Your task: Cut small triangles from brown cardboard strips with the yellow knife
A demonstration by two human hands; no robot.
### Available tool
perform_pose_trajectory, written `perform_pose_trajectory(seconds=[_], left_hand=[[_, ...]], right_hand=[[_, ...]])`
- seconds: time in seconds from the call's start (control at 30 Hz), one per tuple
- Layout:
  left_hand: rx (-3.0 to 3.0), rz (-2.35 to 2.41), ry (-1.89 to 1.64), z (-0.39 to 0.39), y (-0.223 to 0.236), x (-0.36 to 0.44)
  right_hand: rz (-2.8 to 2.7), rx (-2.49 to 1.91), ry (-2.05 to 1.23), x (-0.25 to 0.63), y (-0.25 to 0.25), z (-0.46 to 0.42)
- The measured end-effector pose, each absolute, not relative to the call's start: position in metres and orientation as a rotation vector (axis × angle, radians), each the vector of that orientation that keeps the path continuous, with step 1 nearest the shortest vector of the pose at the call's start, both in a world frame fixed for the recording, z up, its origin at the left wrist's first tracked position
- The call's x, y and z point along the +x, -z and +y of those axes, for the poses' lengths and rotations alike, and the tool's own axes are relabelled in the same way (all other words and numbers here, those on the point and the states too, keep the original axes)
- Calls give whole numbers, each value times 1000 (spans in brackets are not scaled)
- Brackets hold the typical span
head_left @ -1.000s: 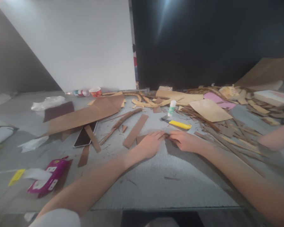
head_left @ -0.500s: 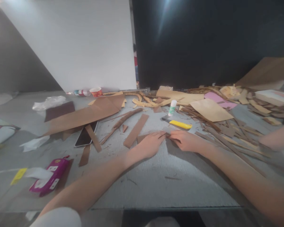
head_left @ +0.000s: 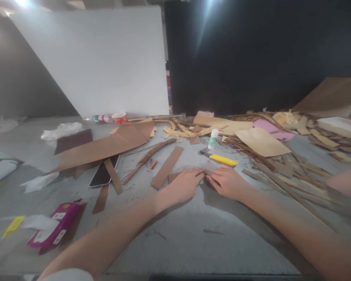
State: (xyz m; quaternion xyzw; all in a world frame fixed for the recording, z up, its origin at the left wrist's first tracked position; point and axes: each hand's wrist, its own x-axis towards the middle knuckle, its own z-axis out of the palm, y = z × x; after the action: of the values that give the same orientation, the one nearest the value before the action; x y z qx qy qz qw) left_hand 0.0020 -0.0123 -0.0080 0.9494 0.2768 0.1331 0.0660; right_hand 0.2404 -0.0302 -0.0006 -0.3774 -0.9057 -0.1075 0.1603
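My left hand (head_left: 183, 184) and my right hand (head_left: 226, 181) lie close together on the grey floor surface (head_left: 193, 230), fingertips meeting over a small brown cardboard piece (head_left: 174, 176). Both hands are closed in a pinch on that piece, most of which they hide. Just beyond the hands lie a yellow utility knife (head_left: 224, 159) and a white glue stick with a green label (head_left: 213, 139). A long brown cardboard strip (head_left: 167, 166) lies left of the hands.
Cardboard scraps and strips (head_left: 280, 164) cover the right side. A large brown sheet (head_left: 105, 146) partly covers a phone (head_left: 101, 175). A magenta packet (head_left: 54, 231) lies at the left. Another person's arm (head_left: 343, 182) reaches in at the right edge. White and black boards stand behind.
The view has tilted up a little, so everything sits lower in frame. My hands have stayed together on the cardboard piece, fingertips drawn slightly closer.
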Motion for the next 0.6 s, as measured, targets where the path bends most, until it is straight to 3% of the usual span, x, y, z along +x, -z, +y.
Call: perform_pose_trajectory(seconds=[0.6], left_hand=[[2863,849,-314,-16,6,4]], right_hand=[[-2556,-1572,315,246,-1,-36]])
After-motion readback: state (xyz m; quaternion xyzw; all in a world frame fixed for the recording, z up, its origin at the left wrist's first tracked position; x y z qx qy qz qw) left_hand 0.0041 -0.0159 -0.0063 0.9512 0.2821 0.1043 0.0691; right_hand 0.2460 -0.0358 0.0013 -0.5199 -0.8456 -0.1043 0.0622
